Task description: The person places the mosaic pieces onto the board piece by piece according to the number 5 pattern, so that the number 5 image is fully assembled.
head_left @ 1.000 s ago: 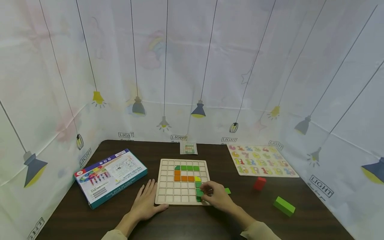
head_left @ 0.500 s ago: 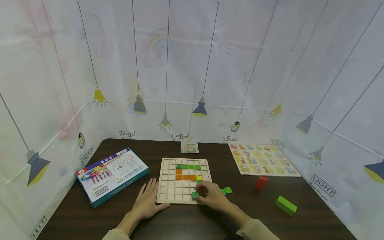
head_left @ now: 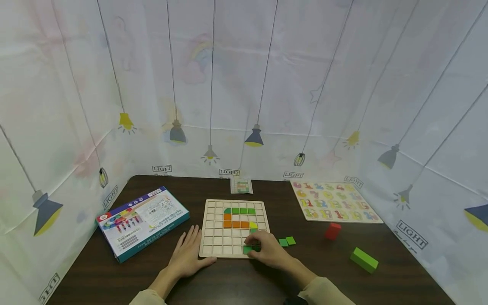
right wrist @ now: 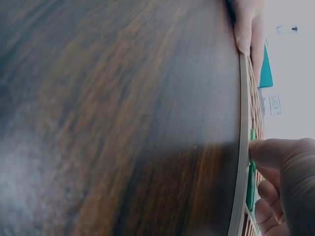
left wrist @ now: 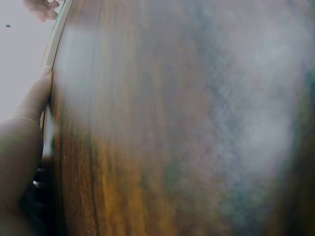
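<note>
A wooden grid board [head_left: 217,241] lies on the table with green, orange and yellow square tiles in some of its cells. At its near right part my right hand [head_left: 270,250] pinches a green tile [head_left: 247,250] in the nearest row, fingers curled. The right wrist view has the thumb [right wrist: 270,151] against that tile's edge, with more green beside it. My left hand [head_left: 186,256] lies with straight fingers on the table along the board's left side. Its thumb [left wrist: 38,96] touches the board's near edge. Two loose green tiles [head_left: 283,242] lie right of the board.
A boxed set [head_left: 142,222] lies on the left. Behind the board is a small pattern card [head_left: 241,186]. A number puzzle board [head_left: 335,201] is at the back right, with a red block [head_left: 333,231] and a long green block [head_left: 364,260] in front.
My right hand has drawn the green tile left from the board's right columns and lowered it to the nearest row. The left hand has stayed in place.
</note>
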Tool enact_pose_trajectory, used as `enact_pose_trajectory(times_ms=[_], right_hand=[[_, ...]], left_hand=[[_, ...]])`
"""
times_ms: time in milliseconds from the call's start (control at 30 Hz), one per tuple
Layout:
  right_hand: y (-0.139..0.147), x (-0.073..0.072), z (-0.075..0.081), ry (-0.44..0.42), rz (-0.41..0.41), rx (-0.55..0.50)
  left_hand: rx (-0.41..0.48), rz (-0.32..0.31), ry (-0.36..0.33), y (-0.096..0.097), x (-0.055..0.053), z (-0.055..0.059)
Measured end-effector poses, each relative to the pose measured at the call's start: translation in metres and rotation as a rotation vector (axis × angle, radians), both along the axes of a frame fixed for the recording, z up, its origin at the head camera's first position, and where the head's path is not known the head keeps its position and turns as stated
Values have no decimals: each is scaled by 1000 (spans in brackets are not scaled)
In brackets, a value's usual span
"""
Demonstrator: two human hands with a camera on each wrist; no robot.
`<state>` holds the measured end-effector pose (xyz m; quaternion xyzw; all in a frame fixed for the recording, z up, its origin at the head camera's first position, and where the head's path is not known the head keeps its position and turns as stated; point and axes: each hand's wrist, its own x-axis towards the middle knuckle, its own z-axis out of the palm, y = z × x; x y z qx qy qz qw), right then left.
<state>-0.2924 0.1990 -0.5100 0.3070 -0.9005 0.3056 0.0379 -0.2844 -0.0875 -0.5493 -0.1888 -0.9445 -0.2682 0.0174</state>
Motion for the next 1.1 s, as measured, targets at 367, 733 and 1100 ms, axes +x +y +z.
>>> enact_pose_trajectory(times_ms=[367,733,1100], right_hand=[[8,-2,-1,52,-2,-53],[59,-5,2,81,-182,-97],[99,-3,-4,77,-271,-41]], left_hand=[[2,-2,0,0,1,0],[-16,7,-4,0,-2,0],[-23,12,-14,0,-3,-3]])
